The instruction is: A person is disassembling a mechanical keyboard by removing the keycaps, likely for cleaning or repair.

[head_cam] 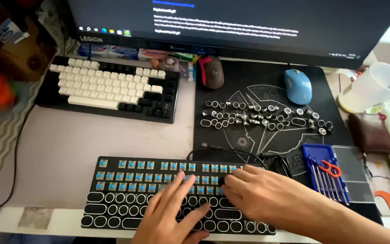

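Both hands, left hand (168, 217) and right hand (258, 196), cover middle keys of the black keyboard (113, 199); the monitor (231, 22) is cropped above, its text illegible.

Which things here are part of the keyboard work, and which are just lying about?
In use: black keyboard, left hand, right hand, loose keycaps, screwdriver set.
Lying about: white keyboard, blue mouse, red mouse, plastic cup, wallet.

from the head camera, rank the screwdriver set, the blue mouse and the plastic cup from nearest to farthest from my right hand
Measured from the right hand on the black keyboard:
1. Screwdriver set, just to its right.
2. Blue mouse, farther back on the dark mat.
3. Plastic cup, at the far right, beyond the mat.
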